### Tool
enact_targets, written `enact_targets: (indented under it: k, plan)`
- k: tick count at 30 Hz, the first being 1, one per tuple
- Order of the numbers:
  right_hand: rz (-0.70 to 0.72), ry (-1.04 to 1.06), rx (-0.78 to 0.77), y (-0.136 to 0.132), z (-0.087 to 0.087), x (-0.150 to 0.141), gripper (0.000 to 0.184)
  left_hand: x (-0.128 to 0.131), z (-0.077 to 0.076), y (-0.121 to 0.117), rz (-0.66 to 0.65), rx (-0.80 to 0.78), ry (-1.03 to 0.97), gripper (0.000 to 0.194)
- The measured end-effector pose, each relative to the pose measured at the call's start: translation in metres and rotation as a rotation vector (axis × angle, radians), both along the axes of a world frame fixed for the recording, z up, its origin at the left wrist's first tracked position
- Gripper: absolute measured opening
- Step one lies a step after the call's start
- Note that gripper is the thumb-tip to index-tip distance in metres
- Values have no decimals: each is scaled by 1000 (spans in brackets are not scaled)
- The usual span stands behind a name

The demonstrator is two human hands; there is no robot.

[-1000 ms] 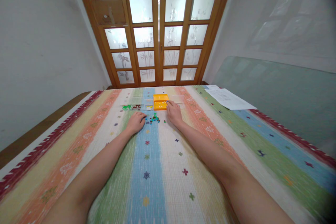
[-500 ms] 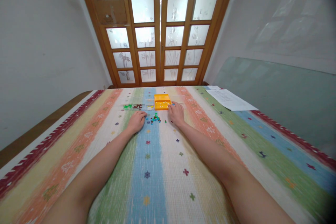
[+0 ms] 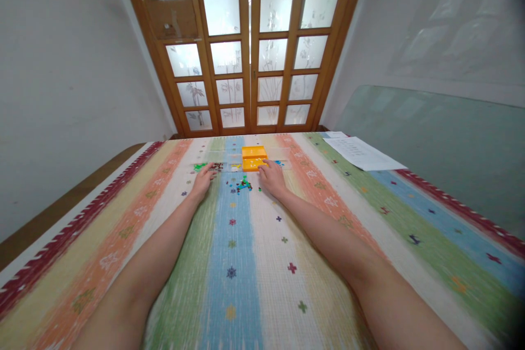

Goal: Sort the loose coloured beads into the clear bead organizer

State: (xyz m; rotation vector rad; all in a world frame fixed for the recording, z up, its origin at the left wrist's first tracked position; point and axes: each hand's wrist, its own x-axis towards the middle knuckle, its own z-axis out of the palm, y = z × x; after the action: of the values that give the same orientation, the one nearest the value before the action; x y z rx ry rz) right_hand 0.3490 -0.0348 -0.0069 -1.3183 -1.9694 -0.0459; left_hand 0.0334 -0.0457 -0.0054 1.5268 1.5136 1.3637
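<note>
Holds the left hand (image 3: 200, 181) loosely bent, with fingertips at the dark-red pieces (image 3: 219, 166) and close beside the green pieces (image 3: 199, 167), both in clear plastic compartments (image 3: 226, 165); cannot tell, at this scale, of anything pinched there. Holds the right hand (image 3: 273, 178) half curled, with thumb and finger at the near right corner of the open orange-yellow case (image 3: 250, 169), seemingly touching its edge; cannot tell, again, of anything gripped. Shows white pieces (image 3: 257, 162) inside that case, yellow pieces (image 3: 236, 167) just to its left, blue pieces (image 3: 279, 163) just beyond the right fingers, and a loose mixed pile (image 3: 245, 184) on the striped tablecloth (image 3: 270, 257), in front of the case and between the hands. Could go wrong most easily at the left: with green and dark red so close together, might flick a piece into the neighbouring compartment through one careless fingertip. Might also tip or slide the case by pressing on its corner, and so spill white onto the cloth. Could scatter the mixed pile by dragging a wrist low, or brush aside the lone green piece (image 3: 260, 189) near the right hand. Might even jolt every container by rucking the tablecloth under a forearm.
</note>
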Motion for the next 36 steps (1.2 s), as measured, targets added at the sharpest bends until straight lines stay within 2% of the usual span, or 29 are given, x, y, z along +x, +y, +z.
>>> enact_targets:
  k: [3, 5, 7, 11, 16, 25, 32, 36]
  plan:
    - [17, -5, -3, 0, 0, 0, 29, -2, 0, 0, -21, -48, -83, 63]
    - [26, -8, -7, 0, 0, 0, 29, -2, -1, -1, -18, -24, -51, 66]
    - [34, -15, -13, 0, 0, 0, 29, -1, -1, -4, -17, 49, 69, 61]
    - [42, -29, -27, 0, -1, 0, 29, 4, 3, -15, -97, 231, 460, 38]
    - [36, -70, -37, 1, -2, -1, 28, 16, 13, -32, -236, 257, 754, 24]
    - [39, -101, -86, -1, 0, -1, 27, 22, 19, -39, -339, 279, 844, 18]
    - [56, -103, -80, -2, -1, -1, 27, 29, 24, -44, -325, 320, 988, 24]
    - [65, -106, -78, -2, 0, -1, 27, 29, 25, -44, -294, 327, 976, 26]
